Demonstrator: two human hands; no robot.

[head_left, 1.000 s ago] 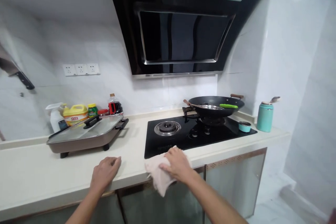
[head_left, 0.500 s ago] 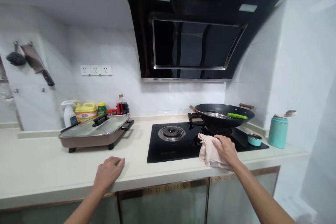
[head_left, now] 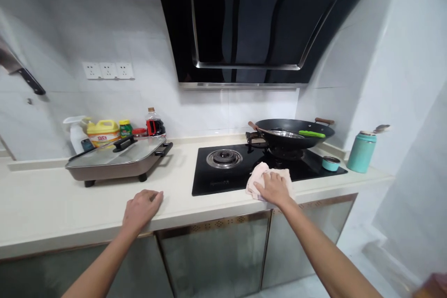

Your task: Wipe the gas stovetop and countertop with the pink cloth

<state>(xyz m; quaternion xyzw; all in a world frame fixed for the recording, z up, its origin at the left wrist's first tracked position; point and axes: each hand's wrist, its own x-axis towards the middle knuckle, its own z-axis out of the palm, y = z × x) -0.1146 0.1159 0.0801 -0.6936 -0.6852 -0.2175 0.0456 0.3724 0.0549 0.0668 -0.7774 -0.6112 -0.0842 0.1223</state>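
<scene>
Cloth point(head_left: 257, 174) held down by the right hand point(head_left: 274, 188), right of lower centre
Likely light, floppy; best gripped mid-bunch. Left hand point(head_left: 142, 207) rests curled on counter point(head_left: 101, 209), grip unclear.

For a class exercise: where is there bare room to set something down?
Free: counter between the lidded pan and cooktop; also before the pan, left of the left hand. Crowded: behind the pan, with bottles; cooktop's right, with wok and cup.
</scene>
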